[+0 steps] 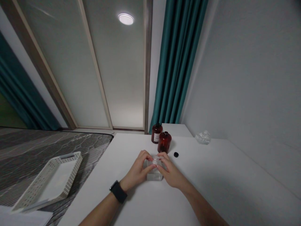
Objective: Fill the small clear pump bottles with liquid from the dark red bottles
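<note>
A clear, square-sided bottle [154,176] stands upright on the white table in front of me. My left hand [140,168] curls round its top from the left, and my right hand [171,172] does the same from the right. Between my fingertips is a small clear cap [155,160] on the bottle's neck, gripped from both sides. Whether the cap sits fully on the neck, I cannot tell. Just behind my hands is a brown bottle [164,142] with an open-looking neck. A round black cap [176,154] lies on the table to its right.
Another brown bottle [155,135], labelled and with a dark top, stands behind the first. A clear glass vessel [203,137] sits by the wall at the far right. A white perforated basket [50,175] lies left of the white table [101,175], over grey patterned fabric.
</note>
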{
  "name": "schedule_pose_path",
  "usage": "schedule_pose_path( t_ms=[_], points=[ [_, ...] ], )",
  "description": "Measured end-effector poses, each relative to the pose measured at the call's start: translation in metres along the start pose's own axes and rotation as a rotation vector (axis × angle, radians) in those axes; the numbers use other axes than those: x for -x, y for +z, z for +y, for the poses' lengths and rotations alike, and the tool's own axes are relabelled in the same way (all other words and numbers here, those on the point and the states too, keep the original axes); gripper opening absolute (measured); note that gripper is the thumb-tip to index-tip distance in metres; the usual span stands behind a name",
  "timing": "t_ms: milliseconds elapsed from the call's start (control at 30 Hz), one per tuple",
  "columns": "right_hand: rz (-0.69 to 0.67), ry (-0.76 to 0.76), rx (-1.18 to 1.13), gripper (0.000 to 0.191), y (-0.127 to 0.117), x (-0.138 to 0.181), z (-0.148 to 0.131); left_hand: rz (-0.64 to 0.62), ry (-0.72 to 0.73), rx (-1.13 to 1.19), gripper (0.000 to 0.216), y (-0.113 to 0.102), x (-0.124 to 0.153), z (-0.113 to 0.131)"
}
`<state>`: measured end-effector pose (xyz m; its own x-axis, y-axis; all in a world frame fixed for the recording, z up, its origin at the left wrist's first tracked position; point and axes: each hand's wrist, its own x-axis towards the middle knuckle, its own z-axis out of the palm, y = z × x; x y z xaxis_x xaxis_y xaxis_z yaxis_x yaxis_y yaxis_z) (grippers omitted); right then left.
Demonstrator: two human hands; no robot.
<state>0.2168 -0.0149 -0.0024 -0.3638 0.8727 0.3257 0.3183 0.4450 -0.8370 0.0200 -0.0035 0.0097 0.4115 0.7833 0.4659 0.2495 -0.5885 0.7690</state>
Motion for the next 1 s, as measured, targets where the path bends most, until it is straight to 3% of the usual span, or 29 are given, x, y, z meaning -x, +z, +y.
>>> schedule_pose_path(
  t_ms=[267,567,733,1000],
  points=[
    [0.097,-0.02,0.023,0.018,0.01,0.002,0.0,-0.01,0.017,0.006,0.013,-0.003,-0.001,0.004],
    [0.129,0.035,0.008,0.014,0.005,-0.005,0.0,-0.011,0.029,-0.031,0.01,-0.008,-0.003,-0.006],
    [0.07,0.033,0.007,0.017,0.001,-0.005,-0.002,0.057,-0.004,-0.053,0.01,-0.01,-0.006,-0.006],
    [0.089,-0.015,0.009,0.018,0.006,0.0,-0.008,-0.007,-0.07,-0.026,0.006,-0.012,-0.004,0.007]
  ],
)
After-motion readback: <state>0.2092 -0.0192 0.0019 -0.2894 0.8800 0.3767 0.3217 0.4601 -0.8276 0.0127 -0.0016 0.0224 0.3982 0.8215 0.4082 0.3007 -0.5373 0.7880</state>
